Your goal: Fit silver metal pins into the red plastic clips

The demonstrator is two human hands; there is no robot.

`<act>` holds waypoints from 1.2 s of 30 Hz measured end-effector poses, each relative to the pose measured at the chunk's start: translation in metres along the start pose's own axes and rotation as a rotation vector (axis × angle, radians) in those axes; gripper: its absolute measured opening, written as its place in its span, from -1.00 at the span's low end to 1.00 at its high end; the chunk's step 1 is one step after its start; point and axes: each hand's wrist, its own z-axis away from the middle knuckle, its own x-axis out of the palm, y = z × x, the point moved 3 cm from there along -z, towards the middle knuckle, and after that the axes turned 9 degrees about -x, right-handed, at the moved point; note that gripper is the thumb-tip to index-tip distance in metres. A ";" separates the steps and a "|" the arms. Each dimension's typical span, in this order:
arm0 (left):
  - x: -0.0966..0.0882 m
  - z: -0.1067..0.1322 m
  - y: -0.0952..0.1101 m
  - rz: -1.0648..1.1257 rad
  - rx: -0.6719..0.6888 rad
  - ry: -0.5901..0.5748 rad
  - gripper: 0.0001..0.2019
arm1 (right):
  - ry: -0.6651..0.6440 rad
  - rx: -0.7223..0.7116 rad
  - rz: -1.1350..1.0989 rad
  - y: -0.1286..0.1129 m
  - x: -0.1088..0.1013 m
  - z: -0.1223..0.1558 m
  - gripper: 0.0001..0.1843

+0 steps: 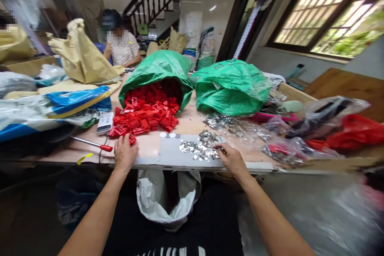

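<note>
My left hand (125, 154) is at the front of the pile of red plastic parts (141, 118), its fingers closed around one red plastic part (132, 139). The pile spills out of a green woven sack (162, 64) lying on its side. My right hand (232, 160) is at the right edge of a scatter of small shiny metal pieces (195, 150) on a grey board (168, 154). Its thumb and fingertips are pinched together over the pieces, and whatever they hold is too small to make out.
A red-handled screwdriver (105, 148) and a small white box-shaped device (105, 123) lie at left. A second green sack (234, 88) stands behind more metal pieces. Plastic bags (330, 128) crowd the right. Below the table edge hangs an open white sack (153, 204). A person (123, 46) sits across.
</note>
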 end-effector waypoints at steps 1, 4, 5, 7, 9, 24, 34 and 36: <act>0.001 -0.001 -0.001 -0.040 -0.002 0.003 -0.47 | 0.021 0.028 -0.012 0.003 -0.002 0.005 -0.77; 0.003 -0.002 -0.001 -0.087 0.002 -0.026 -0.51 | 0.063 0.064 -0.038 0.009 -0.006 0.017 -0.78; 0.003 -0.001 -0.001 -0.087 0.004 -0.033 -0.54 | 0.076 0.073 -0.041 0.010 -0.007 0.021 -0.78; 0.003 0.001 -0.001 -0.076 0.025 -0.027 -0.59 | 0.103 0.097 -0.040 0.012 -0.007 0.026 -0.79; 0.002 0.003 0.001 -0.064 0.075 -0.006 -0.63 | 0.118 0.119 -0.035 0.014 -0.007 0.030 -0.80; -0.013 0.033 0.032 0.286 0.200 -0.024 -0.66 | -0.118 0.045 0.187 -0.041 0.026 0.020 -0.93; -0.025 0.084 0.066 1.414 -0.593 -0.841 -0.68 | -0.151 0.009 0.354 -0.047 0.030 0.019 -0.91; -0.025 0.096 0.070 1.488 -0.704 -0.975 -0.74 | -0.155 -0.012 0.332 -0.048 0.029 0.023 -0.90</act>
